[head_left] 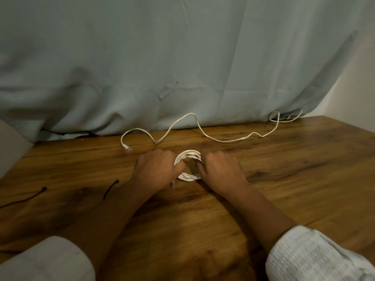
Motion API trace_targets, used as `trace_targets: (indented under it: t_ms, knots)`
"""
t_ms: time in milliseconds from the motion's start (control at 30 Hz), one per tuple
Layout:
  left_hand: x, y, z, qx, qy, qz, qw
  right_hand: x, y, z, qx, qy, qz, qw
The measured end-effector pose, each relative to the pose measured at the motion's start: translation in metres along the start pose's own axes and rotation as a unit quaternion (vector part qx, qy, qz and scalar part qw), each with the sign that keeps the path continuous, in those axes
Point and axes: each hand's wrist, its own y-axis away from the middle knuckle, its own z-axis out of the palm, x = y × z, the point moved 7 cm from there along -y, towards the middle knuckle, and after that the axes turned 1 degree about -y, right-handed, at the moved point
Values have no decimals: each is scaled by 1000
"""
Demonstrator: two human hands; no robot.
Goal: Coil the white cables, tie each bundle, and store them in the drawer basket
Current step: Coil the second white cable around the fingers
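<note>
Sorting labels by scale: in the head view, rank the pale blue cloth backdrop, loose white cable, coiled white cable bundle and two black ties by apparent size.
1. Pale blue cloth backdrop
2. Loose white cable
3. Coiled white cable bundle
4. Black ties: unranked, the left one runs off frame.

A grained, faintly glossy wooden table [284, 179] is seen; the backdrop sheet [182, 57] is matt cloth; the coiled white cable [187, 156] appears smooth plastic.
</note>
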Motion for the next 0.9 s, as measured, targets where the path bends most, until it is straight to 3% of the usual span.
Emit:
trace_targets:
  t_ms: [200, 367, 500, 600, 800, 900]
  knots:
    - [2, 1, 4, 3, 37, 11, 999, 10, 0, 6, -19, -12, 22, 1000]
    - [5, 0, -1, 22, 24, 21, 999, 3, 2, -6, 62, -27, -35, 997]
    - [3, 0, -5, 31, 10, 22, 999, -2, 2, 6, 26, -40, -53, 997]
    - [1, 0, -6, 31, 10, 14, 999, 2, 2, 8, -18, -146, -56, 988]
    - [-7, -4, 0, 23, 38, 8, 999, 7, 3, 17, -144, -356, 0, 923]
    - [-9, -5, 7, 3, 77, 8, 997, 0, 11, 16, -201, -524, 48, 826]
